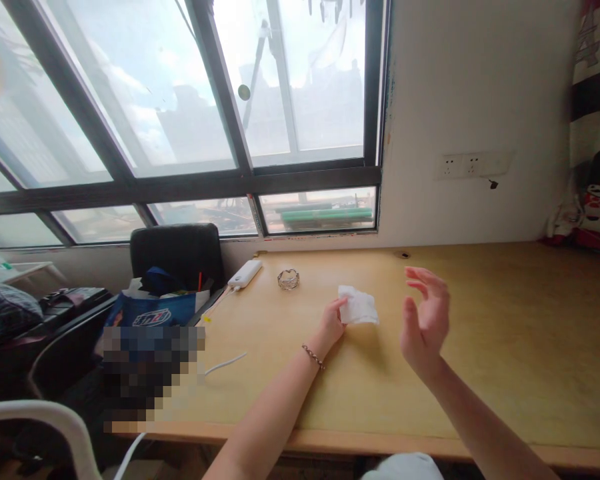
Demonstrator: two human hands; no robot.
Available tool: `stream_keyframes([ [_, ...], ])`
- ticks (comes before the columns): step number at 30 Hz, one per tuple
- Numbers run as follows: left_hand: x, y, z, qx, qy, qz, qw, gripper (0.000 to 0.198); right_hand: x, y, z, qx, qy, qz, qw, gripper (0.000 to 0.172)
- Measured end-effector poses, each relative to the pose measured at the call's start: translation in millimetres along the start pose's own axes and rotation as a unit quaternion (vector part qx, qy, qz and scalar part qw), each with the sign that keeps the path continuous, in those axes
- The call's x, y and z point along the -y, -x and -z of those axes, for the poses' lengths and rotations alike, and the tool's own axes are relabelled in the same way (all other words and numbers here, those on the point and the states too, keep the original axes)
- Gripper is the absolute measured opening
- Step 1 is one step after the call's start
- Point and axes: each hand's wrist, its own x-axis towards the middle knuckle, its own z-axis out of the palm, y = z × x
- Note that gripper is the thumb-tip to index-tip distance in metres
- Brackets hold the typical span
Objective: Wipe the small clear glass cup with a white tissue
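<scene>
My left hand [334, 320] grips one edge of a folded white tissue [359, 307] above the wooden table, thumb on top. A chain bracelet [313, 357] circles that wrist. My right hand [426, 320] is raised to the right of the tissue, apart from it, with thumb and fingers spread in a loose curve and nothing between them. Beyond my left hand, a silver openwork metal ring-shaped piece [289, 279] rests on the tabletop; whether it is a bangle I cannot tell.
A white power bank [245, 275] with a cable lies near the table's left edge [220, 432]. Another white cable [225, 364] crosses the left side. A black chair [177, 253] and a blue bag [153, 313] stand left. Wall sockets [463, 165] sit behind the table.
</scene>
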Motion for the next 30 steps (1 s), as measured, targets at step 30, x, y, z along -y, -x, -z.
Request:
stream_keyframes([
  [30, -107.6, -13.1, 106.9, -0.284, -0.772, -0.266, 0.502, 0.027, -104.6, 23.0, -20.8, 0.037, -0.259, -0.521, 0.812, 0.008],
])
